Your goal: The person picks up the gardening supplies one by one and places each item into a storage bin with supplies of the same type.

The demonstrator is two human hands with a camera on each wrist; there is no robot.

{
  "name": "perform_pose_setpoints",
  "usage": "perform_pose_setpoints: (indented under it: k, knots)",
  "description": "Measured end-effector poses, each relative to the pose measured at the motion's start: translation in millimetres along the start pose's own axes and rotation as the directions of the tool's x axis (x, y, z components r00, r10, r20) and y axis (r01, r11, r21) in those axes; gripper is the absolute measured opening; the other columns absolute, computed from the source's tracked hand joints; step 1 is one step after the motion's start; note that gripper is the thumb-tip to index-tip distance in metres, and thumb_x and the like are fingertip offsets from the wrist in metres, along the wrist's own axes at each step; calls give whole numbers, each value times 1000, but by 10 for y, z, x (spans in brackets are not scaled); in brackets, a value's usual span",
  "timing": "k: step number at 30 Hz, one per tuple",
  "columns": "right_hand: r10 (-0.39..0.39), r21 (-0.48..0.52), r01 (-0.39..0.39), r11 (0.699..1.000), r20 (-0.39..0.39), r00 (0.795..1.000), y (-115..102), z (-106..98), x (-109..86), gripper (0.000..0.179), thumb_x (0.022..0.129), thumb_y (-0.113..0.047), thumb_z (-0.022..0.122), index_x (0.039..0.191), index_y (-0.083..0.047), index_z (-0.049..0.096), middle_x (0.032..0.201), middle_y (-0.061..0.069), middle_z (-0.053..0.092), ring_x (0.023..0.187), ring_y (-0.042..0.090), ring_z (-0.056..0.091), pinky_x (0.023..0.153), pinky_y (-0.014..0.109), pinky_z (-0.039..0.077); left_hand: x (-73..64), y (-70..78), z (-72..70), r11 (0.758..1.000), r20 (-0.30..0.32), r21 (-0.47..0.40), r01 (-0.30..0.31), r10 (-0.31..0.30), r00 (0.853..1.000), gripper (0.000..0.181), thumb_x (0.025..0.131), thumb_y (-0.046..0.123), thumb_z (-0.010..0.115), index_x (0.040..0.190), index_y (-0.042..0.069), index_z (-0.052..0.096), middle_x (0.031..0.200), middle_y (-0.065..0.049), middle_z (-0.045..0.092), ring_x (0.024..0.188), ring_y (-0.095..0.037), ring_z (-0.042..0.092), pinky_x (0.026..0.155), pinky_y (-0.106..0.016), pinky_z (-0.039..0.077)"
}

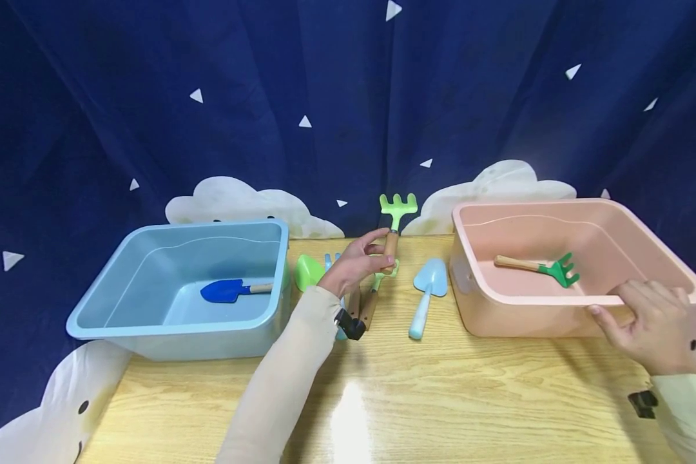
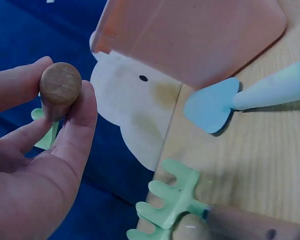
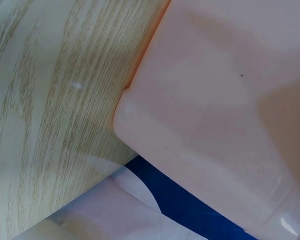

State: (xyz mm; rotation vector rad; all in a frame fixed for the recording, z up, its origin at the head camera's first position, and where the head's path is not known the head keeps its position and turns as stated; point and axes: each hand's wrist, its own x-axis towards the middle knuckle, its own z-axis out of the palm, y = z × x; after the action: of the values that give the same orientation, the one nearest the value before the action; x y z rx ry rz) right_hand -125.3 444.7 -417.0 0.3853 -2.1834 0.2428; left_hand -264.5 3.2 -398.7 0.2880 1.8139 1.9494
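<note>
My left hand (image 1: 356, 263) pinches the wooden handle of a light green toy rake (image 1: 397, 206), held upright with its tines up. In the left wrist view the handle's round end (image 2: 61, 84) sits between thumb and fingertips. Below that hand lie another light green rake (image 2: 177, 195), a green shovel (image 1: 309, 272) and a light blue fork (image 1: 328, 260), partly hidden by the arm. My right hand (image 1: 652, 319) grips the front rim of the pink tub (image 1: 470, 316), fingers over the edge and thumb outside. Inside that tub lies a dark green rake (image 1: 561, 269).
At the left stands a blue tub (image 1: 209, 338) with a dark blue shovel (image 1: 223, 291) in it. A light blue shovel (image 1: 432, 277) lies on the wooden table (image 1: 441, 399) beside the pink tub. Behind everything hangs a dark blue curtain (image 1: 336, 77).
</note>
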Motion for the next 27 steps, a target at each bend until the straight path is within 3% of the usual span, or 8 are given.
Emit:
perform_pose_setpoints:
  k: [8, 11, 14, 19, 27]
  knots:
    - [-23, 2, 23, 1000, -58, 998, 6, 26, 5, 72, 72, -75, 48, 67, -4, 57, 58, 10, 51, 58, 35, 44, 56, 44, 18, 58, 243, 94, 1000, 17, -22, -12, 12, 1000, 60, 85, -3, 57, 138, 17, 38, 128, -18, 54, 83, -14, 64, 76, -25, 52]
    - [-15, 2, 15, 1000, -40, 999, 3, 20, -1, 71, 72, -74, 49, 67, -4, 57, 59, 10, 52, 59, 35, 45, 57, 44, 19, 78, 312, 103, 1000, 33, -24, -16, 16, 999, 60, 85, -3, 58, 138, 16, 38, 127, -19, 55, 86, -18, 65, 77, -25, 52]
    - [4, -7, -4, 1000, 9, 1000, 4, -2, -13, 67, 71, -73, 51, 69, -6, 57, 58, 8, 51, 59, 33, 44, 57, 41, 18, 88, 374, 94, 999, 50, 18, -45, 44, 998, 62, 83, -3, 60, 138, 17, 38, 128, -18, 55, 94, -23, 64, 77, -25, 51]
    - [-7, -18, 7, 1000, -3, 1000, 16, -3, -10, 69, 70, -74, 51, 70, -6, 59, 60, 9, 53, 59, 34, 45, 56, 40, 18, 80, 511, 80, 988, 88, 110, -106, 97, 991, 65, 80, -3, 62, 135, 22, 41, 126, -13, 55, 104, -30, 60, 76, -28, 51]
    - [11, -10, -10, 1000, 28, 1000, 21, -13, -11, 67, 68, -73, 55, 71, -6, 58, 60, 9, 52, 60, 33, 45, 57, 39, 18, 118, 769, 126, 970, 95, 224, -99, 79, 992, 63, 77, -6, 63, 131, 23, 47, 124, -11, 57, 95, -28, 61, 73, -34, 53]
